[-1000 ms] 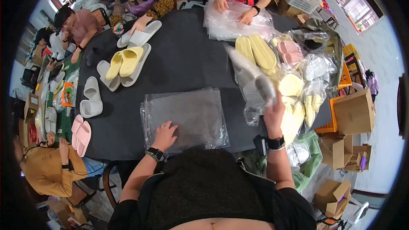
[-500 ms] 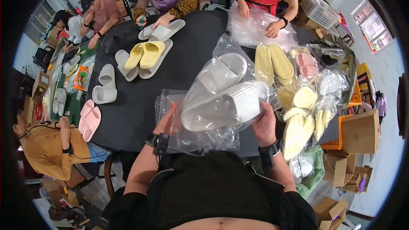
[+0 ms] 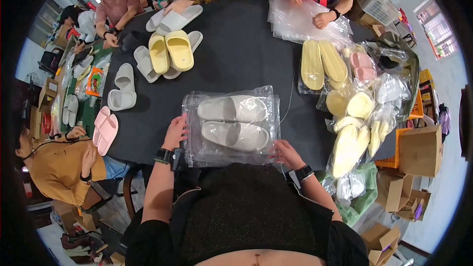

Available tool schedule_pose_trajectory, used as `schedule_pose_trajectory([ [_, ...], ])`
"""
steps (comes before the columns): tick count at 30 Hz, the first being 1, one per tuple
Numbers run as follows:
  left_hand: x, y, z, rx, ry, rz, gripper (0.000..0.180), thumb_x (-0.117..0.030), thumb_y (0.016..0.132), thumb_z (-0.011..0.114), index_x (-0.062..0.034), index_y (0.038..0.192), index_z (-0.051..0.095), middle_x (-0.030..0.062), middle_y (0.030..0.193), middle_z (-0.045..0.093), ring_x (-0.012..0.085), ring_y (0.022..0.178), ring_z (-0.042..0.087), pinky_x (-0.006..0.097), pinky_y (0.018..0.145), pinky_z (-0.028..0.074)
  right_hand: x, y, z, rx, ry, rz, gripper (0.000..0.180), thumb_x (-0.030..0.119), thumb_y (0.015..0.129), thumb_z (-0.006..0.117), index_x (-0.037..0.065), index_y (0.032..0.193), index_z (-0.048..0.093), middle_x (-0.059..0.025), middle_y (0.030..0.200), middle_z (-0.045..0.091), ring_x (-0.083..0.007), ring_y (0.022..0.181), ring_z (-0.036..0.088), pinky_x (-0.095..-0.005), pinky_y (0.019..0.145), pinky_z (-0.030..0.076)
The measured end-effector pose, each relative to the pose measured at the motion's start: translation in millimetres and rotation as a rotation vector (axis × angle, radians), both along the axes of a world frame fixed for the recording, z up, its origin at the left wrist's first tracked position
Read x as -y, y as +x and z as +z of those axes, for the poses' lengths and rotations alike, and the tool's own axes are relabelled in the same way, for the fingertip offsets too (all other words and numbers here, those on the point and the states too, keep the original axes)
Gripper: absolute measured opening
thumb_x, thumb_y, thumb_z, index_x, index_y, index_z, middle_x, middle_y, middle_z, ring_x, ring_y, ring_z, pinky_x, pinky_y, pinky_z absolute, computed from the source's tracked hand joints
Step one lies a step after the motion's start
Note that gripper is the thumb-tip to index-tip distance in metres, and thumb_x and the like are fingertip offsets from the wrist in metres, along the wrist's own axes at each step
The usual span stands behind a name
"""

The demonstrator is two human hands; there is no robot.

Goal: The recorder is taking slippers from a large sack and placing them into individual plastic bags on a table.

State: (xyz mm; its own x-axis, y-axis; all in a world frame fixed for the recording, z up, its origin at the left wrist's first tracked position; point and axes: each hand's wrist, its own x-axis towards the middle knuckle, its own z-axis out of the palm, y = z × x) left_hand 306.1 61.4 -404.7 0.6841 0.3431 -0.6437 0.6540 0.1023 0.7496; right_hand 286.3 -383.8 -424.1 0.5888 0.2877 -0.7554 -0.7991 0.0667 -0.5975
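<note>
Slippers (image 3: pixel 218 110), bagged, raised earlier, I now log flat atop the bag stack (image 3: pixel 192 150), so apparently set down, left hand (image 3: pixel 174 133) spread, empty, at its left edge, right hand (image 3: pixel 287 153) half-curled at its right, grip unclear

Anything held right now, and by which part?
Can't tell for sure. The left hand is at the left edge of the clear plastic around the grey slippers, the right hand at its lower right corner; neither shows a definite pinch.
</note>
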Motion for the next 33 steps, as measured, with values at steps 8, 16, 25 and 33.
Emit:
schedule_pose_trajectory([
  [8,16.1,8.2,1.2,0.183,-0.059,-0.166,0.025,-0.02,0.088,0.072,-0.0038,0.101,0.058,-0.0001,0.075,0.059,0.0073,0.061,0.055,0.022,0.051,0.04,1.4,4.7,-35.6,0.296,-0.345,0.247,0.025,0.019,0.091,0.067,0.0,0.103,0.056,-0.0049,0.085,0.066,-0.0116,0.067,0.064,-0.022,0.057,0.048],
  [16,35.4,0.2,85.5,0.495,-0.032,-0.252,0.008,-0.01,0.094,0.063,-0.0071,0.098,0.057,-0.0025,0.074,0.056,0.0059,0.061,0.053,0.02,0.055,0.039,-0.9,-18.8,-18.6,0.519,-0.206,0.191,0.015,0.01,0.093,0.062,0.0,0.099,0.053,-0.0038,0.076,0.063,-0.0101,0.065,0.061,-0.023,0.056,0.047],
  [25,18.9,-28.7,56.2,0.045,-0.322,-0.152,0.035,-0.032,0.101,0.053,-0.0078,0.127,0.05,0.0112,0.101,0.066,0.019,0.075,0.068,0.026,0.06,0.047,9.6,-16.0,-14.2,0.267,-0.357,0.311,0.033,0.005,0.085,0.063,-0.001,0.115,0.051,-0.0116,0.079,0.07,-0.0153,0.062,0.066,-0.028,0.052,0.051],
  [33,24.3,-11.0,72.0,0.106,-0.26,-0.22,0.038,-0.032,0.101,0.051,-0.0051,0.127,0.053,0.0119,0.102,0.068,0.0178,0.081,0.068,0.022,0.06,0.045,102.1,3.5,-15.7,0.552,-1.582,0.434,0.061,0.006,0.078,0.063,0.0,0.135,0.04,-0.0203,0.113,0.061,-0.0364,0.102,0.062,-0.0467,0.081,0.052],
])
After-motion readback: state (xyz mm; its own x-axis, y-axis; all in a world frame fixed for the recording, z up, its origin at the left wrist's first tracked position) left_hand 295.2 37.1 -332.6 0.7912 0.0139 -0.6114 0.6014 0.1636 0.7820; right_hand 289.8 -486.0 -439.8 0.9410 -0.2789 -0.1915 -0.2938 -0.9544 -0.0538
